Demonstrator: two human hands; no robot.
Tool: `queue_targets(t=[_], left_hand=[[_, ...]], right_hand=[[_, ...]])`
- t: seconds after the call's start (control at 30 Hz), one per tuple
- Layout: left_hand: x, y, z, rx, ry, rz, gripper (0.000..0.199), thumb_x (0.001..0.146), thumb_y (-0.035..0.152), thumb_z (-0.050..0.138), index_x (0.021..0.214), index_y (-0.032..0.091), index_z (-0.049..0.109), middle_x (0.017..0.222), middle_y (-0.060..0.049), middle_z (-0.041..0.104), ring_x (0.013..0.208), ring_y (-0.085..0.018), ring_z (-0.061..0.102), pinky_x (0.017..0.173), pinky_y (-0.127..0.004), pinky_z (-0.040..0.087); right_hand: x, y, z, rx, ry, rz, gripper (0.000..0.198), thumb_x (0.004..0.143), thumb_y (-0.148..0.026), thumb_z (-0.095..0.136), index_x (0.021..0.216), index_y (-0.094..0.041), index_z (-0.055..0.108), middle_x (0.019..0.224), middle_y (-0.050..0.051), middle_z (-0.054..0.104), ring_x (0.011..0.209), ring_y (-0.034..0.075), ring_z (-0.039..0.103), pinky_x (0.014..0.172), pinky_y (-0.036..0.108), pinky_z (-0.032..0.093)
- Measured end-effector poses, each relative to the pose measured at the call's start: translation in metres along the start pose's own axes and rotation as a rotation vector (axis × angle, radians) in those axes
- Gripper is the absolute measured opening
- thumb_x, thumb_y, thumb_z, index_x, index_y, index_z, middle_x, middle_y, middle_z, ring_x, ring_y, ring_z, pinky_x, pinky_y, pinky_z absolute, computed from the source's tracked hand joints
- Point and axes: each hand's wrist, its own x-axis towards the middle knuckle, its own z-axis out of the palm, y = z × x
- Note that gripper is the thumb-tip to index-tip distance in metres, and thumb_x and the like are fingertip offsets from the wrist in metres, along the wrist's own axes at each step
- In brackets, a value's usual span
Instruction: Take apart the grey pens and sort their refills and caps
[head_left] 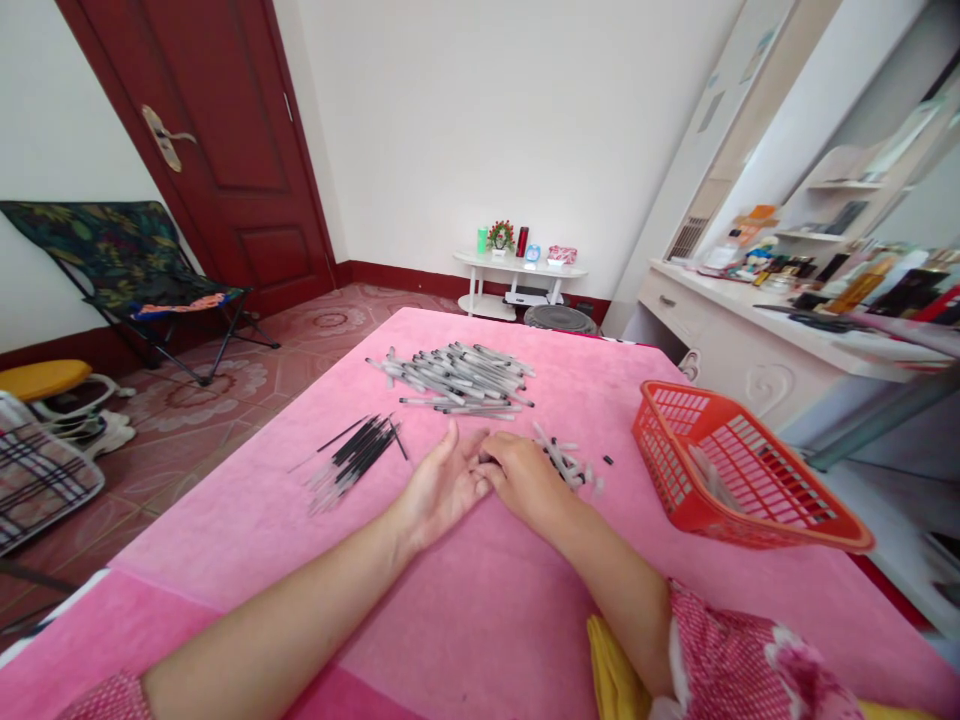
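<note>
My left hand (pixel 442 485) lies palm up over the pink cloth, thumb raised and fingers stretched out. Against its fingertips, my right hand (pixel 521 475) is closed in a pinch; whatever its fingers hold is small and dark, too hidden to name. Left of the hands is a bundle of black ink refills (pixel 365 452). Beyond them lies a heap of clear pen barrels (pixel 457 372) with dark ends. Partly behind my right hand sit clear pen caps (pixel 568 460), and a small black piece (pixel 608 460) rests apart from them.
A red plastic basket (pixel 679 500) with something clear inside stands at the right of the pink-covered table (pixel 247 520). Yellow cloth (pixel 616 670) shows under my right forearm. A dressing table (pixel 750 350) crowded with bottles is farther right; a folding chair (pixel 97 250) stands at left.
</note>
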Motion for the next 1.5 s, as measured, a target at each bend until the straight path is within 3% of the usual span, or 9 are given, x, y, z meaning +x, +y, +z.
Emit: queue_targets(t=[0.1,0.27,0.37,0.5,0.63,0.8,1.0,1.3,1.5], left_hand=[[-0.003,-0.005,-0.005,0.426,0.052,0.142,0.05,0.083,0.047,0.046,0.124,0.017,0.046,0.116,-0.013,0.057,0.102,-0.02,0.056,0.092,-0.036,0.041],[-0.017,0.011,-0.02,1.52,0.183,0.504,0.038,0.081,0.036,0.052,0.115,0.019,0.057,0.118,-0.009,0.058,0.111,-0.023,0.05,0.099,-0.038,0.034],[-0.028,0.031,-0.023,1.957,0.273,0.523,0.034,0.086,0.038,0.041,0.101,0.019,0.064,0.102,-0.009,0.065,0.1,-0.022,0.054,0.089,-0.036,0.039],[-0.036,0.053,-0.024,2.297,0.358,0.432,0.047,0.087,0.046,0.033,0.072,0.018,0.067,0.075,-0.01,0.066,0.084,-0.023,0.056,0.079,-0.035,0.04],[-0.034,0.063,-0.032,2.409,0.473,0.362,0.052,0.085,0.051,0.032,0.065,0.017,0.065,0.07,-0.012,0.064,0.077,-0.024,0.056,0.066,-0.033,0.039],[-0.031,0.061,-0.042,2.443,0.495,0.362,0.05,0.084,0.05,0.034,0.065,0.016,0.064,0.073,-0.013,0.064,0.077,-0.025,0.057,0.064,-0.032,0.038],[-0.032,0.059,-0.046,2.429,0.538,0.336,0.05,0.086,0.047,0.03,0.067,0.015,0.064,0.076,-0.013,0.065,0.072,-0.024,0.059,0.061,-0.031,0.036],[-0.029,0.053,-0.045,2.341,0.368,0.424,0.048,0.088,0.043,0.03,0.07,0.016,0.064,0.074,-0.011,0.063,0.074,-0.021,0.057,0.066,-0.03,0.036],[-0.024,0.043,-0.039,2.274,0.204,0.454,0.042,0.088,0.042,0.033,0.072,0.017,0.063,0.074,-0.01,0.061,0.074,-0.02,0.055,0.068,-0.03,0.035]], right_hand=[[0.001,0.005,-0.006,-0.029,0.0,0.002,0.012,0.075,-0.012,0.051,0.078,-0.016,0.062,0.082,0.005,0.064,0.074,0.014,0.056,0.067,0.022,0.037],[0.002,0.029,-0.032,-0.225,0.003,0.258,0.011,0.073,-0.019,0.051,0.071,-0.018,0.063,0.072,0.003,0.065,0.066,0.014,0.057,0.056,0.022,0.033],[-0.001,0.045,-0.049,-0.36,-0.057,0.404,0.011,0.071,-0.023,0.054,0.073,-0.02,0.065,0.073,0.004,0.066,0.067,0.015,0.058,0.053,0.023,0.03],[-0.004,0.055,-0.063,-0.39,-0.169,0.458,0.012,0.071,-0.029,0.057,0.072,-0.02,0.066,0.075,0.004,0.067,0.068,0.015,0.059,0.053,0.023,0.031],[-0.004,0.054,-0.066,-0.342,-0.151,0.435,0.016,0.073,-0.033,0.057,0.07,-0.02,0.066,0.073,0.004,0.067,0.068,0.015,0.058,0.054,0.023,0.032],[-0.001,0.049,-0.059,-0.234,-0.057,0.377,0.015,0.074,-0.031,0.057,0.076,-0.02,0.067,0.077,0.004,0.067,0.067,0.013,0.058,0.055,0.022,0.034],[0.0,0.039,-0.042,-0.103,-0.155,0.128,0.013,0.068,-0.023,0.063,0.079,-0.021,0.068,0.076,0.001,0.065,0.067,0.012,0.057,0.057,0.021,0.036],[-0.001,0.027,-0.025,-0.2,-0.222,0.037,0.013,0.064,-0.012,0.062,0.07,-0.022,0.069,0.076,0.0,0.063,0.075,0.014,0.057,0.063,0.022,0.036],[0.002,0.027,-0.024,-0.197,-0.106,0.09,0.007,0.071,-0.025,0.062,0.073,-0.021,0.067,0.083,0.003,0.061,0.08,0.015,0.055,0.069,0.024,0.039]])
